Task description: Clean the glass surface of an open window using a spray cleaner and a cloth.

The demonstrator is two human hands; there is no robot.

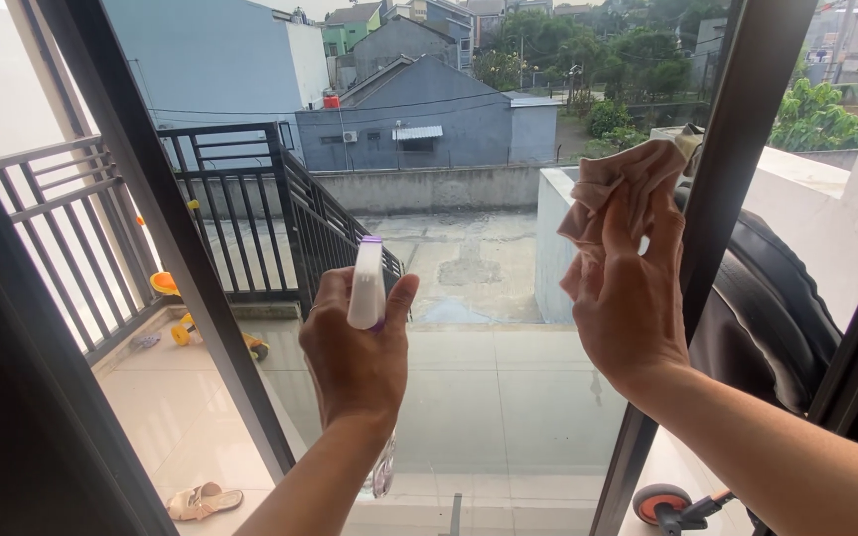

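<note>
Before glass, upright spray bottle point(366, 288), nozzle forward.

soft, hazy daylight comes in through the window frame point(166, 238) ahead of me. beyond it the sky at the top washes out white. the dark frame sits in shade. my hands are backlit, sharp, no blur; slight bending at the edges.

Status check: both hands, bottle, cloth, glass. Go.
Left hand gripping white spray bottle, nozzle toward glass pane. Right hand pressing pink cloth on pane by dark frame. Nothing between bottle and glass.
</note>
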